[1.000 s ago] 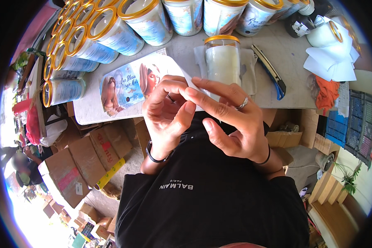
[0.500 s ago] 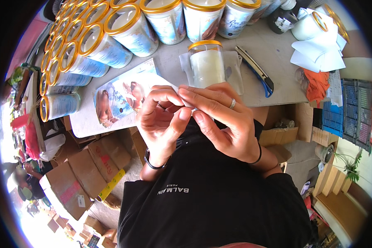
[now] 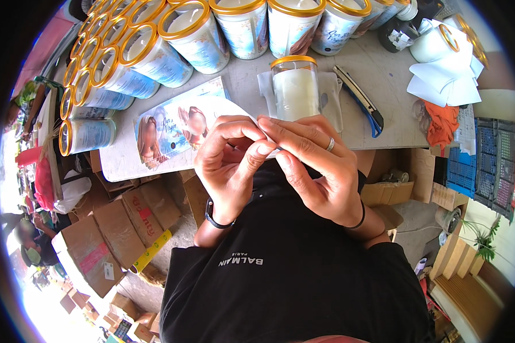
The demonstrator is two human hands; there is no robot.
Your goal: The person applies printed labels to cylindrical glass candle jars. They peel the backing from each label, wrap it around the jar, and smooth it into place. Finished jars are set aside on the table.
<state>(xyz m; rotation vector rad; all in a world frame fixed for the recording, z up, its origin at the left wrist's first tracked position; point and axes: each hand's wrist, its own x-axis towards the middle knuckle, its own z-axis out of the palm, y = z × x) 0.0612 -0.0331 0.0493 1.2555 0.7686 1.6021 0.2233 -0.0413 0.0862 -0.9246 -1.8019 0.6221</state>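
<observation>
Grey tabletop [image 3: 392,74], thin printed sheet [image 3: 171,128]

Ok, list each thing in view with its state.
Label: printed part flat, white end curled up
Left hand: fingertips pinching label edge
Right hand: fingertips pinching label edge
Plain jar: filled, no label on visible side
Other jars: labelled, upright, grouped
Cutter: lying down, blade unclear
Papers: loosely piled
Orange cloth: crumpled
</observation>
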